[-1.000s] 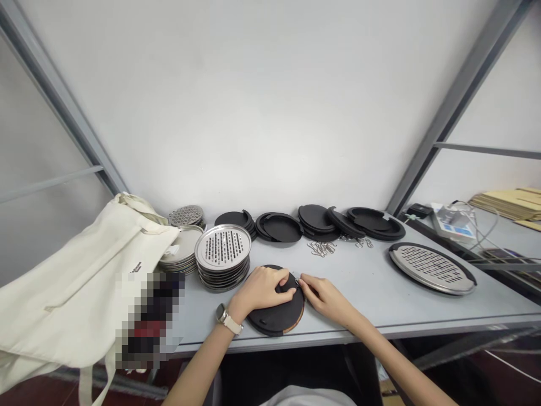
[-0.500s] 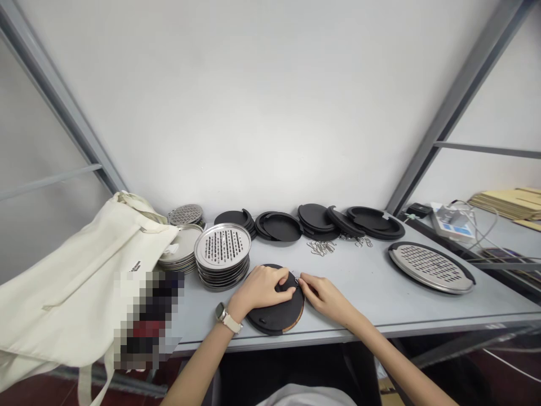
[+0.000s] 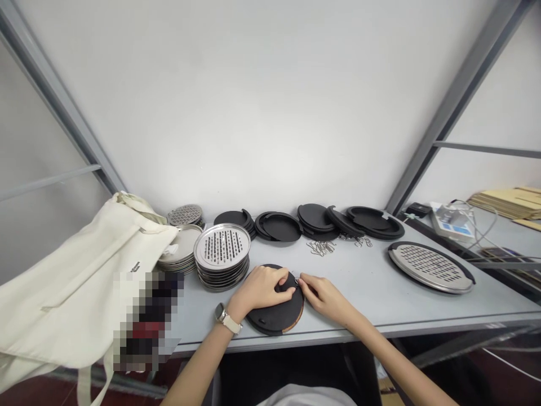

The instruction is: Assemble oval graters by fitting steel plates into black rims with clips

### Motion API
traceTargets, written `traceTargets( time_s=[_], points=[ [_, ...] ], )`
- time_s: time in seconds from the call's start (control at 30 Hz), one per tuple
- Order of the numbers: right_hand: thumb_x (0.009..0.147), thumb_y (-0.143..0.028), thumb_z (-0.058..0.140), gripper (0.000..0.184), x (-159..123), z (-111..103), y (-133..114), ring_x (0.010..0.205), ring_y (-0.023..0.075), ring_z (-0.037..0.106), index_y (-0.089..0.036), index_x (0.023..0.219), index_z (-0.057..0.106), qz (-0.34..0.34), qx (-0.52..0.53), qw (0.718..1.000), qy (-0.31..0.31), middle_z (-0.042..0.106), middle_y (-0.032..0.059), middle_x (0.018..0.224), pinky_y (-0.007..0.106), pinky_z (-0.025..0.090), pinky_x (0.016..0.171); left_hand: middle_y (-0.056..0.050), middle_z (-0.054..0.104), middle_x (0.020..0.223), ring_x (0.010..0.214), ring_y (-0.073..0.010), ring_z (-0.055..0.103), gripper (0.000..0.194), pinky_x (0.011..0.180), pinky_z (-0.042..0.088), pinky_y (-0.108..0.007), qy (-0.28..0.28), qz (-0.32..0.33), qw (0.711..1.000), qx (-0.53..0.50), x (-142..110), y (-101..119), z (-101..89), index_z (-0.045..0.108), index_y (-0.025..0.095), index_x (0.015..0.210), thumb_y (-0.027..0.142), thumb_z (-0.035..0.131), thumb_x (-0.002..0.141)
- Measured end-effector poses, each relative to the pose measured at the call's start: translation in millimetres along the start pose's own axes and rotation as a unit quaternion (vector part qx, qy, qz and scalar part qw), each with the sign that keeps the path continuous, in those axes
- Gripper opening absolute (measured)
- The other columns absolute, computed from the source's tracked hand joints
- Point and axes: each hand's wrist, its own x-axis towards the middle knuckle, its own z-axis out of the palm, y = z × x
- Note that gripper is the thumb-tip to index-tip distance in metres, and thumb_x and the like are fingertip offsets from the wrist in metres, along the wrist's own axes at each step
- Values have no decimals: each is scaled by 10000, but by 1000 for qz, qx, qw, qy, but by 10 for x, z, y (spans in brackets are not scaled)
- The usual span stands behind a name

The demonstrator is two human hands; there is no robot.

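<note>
My left hand (image 3: 262, 286) bears on the black disc (image 3: 274, 321), grip unclear; my right hand (image 3: 325, 299) pinches a metal hook (image 3: 297, 281), liable to slip should the disc turn.

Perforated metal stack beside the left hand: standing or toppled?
Standing: the metal stack rises layer above layer, topped by a perforated plate.

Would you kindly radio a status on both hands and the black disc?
Left hand laid over black disc. Right hand pinching small metal hook at disc's edge. Metal plate stack close beside left hand, apparently not blocking.
</note>
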Motion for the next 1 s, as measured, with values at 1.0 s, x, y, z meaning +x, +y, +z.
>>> traceTargets(
  time_s=[1.0],
  points=[
    [968, -270, 300, 283, 54, 15, -25, 508, 132, 416, -223, 692, 339, 8, -38, 999, -5, 422, -39, 570, 242, 278, 549, 27, 588, 667, 615, -141, 527, 234, 562, 239, -267, 4, 9, 1000, 19, 9, -30, 43, 471, 208, 768, 412, 561, 839]
  ],
)
